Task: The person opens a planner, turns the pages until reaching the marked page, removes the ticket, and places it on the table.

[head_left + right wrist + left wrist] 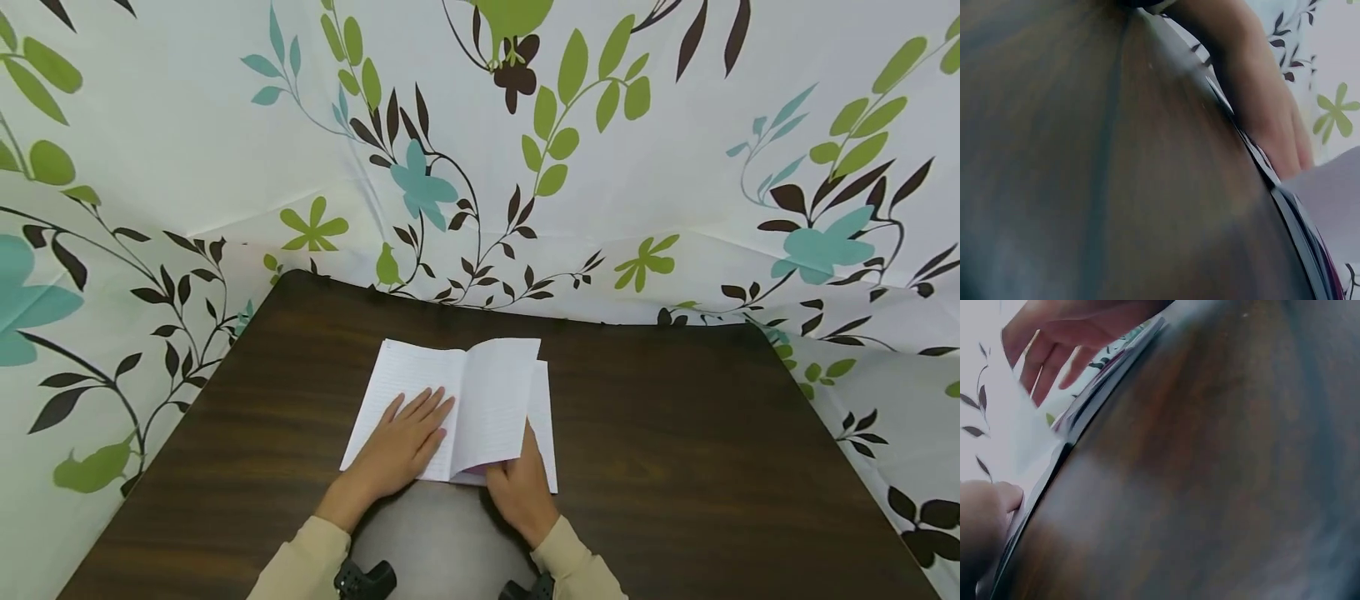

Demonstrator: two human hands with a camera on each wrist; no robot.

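A notebook point(405, 367) with lined white pages lies spread on the dark table. My left hand point(405, 442) rests flat on its left page, fingers extended toward the middle. One right-hand leaf point(498, 392) stands lifted and curved, with another page point(543, 417) beneath it. Behind that leaf is my right hand point(525, 487), its fingers partly hidden in the head view. From the left wrist view, the right hand's fingers point(1054, 365) look extended and slightly spread behind the raised paper. A pinkish patch shows under the leaf's lower edge.
The brown wooden table point(675, 433) reaches out on both sides of the notebook. A white cloth point(637, 208) printed with leaves, flowers and birds hangs behind and beside it. Dark devices point(365, 579) sit at both wrists, by the beige sleeves point(303, 562).
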